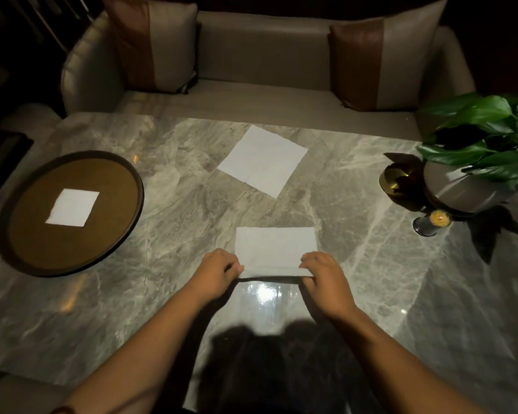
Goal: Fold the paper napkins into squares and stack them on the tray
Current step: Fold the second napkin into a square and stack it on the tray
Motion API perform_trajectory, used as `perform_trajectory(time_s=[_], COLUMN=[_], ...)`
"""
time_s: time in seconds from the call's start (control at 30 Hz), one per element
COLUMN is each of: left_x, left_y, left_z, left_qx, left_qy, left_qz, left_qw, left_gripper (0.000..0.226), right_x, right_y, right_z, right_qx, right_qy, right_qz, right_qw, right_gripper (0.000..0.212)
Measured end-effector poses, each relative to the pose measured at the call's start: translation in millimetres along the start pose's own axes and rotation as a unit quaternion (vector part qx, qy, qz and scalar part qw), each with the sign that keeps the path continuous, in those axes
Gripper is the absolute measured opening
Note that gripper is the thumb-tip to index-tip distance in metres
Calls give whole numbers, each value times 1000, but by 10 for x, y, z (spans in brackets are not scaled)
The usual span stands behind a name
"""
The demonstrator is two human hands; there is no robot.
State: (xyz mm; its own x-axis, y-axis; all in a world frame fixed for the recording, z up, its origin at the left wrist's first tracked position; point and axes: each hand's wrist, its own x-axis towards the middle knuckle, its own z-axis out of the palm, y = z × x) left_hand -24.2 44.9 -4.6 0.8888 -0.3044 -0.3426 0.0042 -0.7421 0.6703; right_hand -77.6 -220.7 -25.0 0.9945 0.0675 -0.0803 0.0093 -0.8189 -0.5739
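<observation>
A white paper napkin (275, 248) lies on the marble table in front of me, its near edge lifted and curled over. My left hand (217, 271) pinches the near left corner and my right hand (323, 277) pinches the near right corner. A second napkin (262, 159) lies flat and unfolded further back at the table's centre. On the left stands a round brown tray (21, 246), and one small folded napkin square (72, 207) rests in its middle.
A potted plant (473, 162) stands at the right edge with a small brass bowl (396, 180) and a dark toothpick holder (432, 224) beside it. Beyond the table's far edge is a beige sofa (266, 52) with two cushions.
</observation>
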Motion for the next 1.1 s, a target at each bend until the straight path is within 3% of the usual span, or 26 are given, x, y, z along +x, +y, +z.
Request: perform_trajectory(time_s=[0.1, 0.17, 0.27, 0.33, 0.5, 0.7, 0.9, 1.1], left_x=[-20, -42, -2, 56, 194, 353, 433, 436], left_y=[-45, -78, -114, -109, -50, 6, 11, -29], left_z=[33, 73, 157, 215, 331, 353, 339, 321], left_qx=[-116, -172, -157, -154, -166, -171, -154, -102], left_qy=[25, -2, -18, 20, 83, 115, 145, 119], left_qz=[-32, -41, -39, -55, -107, -101, -123, -116], left_qw=[992, 984, 987, 986, 977, 973, 970, 981], left_gripper=[18, 36, 59, 58, 42, 37, 50, 63], right_x=[94, 164, 312, 414, 531, 590, 607, 615], right_y=[31, 50, 71, 83, 155, 269, 264, 253], right_z=[-93, -133, -196, -224, -205, -197, -113, -89], right_qx=[74, 96, 122, 149, 207, 179, 138, 117], right_qy=[-14, -31, -49, -47, -11, -27, -14, -4], right_qz=[62, 70, 66, 83, 158, 224, 243, 254], right_qw=[995, 992, 989, 984, 965, 958, 960, 960], right_gripper=[18, 20, 27, 29, 7, 15, 18, 17])
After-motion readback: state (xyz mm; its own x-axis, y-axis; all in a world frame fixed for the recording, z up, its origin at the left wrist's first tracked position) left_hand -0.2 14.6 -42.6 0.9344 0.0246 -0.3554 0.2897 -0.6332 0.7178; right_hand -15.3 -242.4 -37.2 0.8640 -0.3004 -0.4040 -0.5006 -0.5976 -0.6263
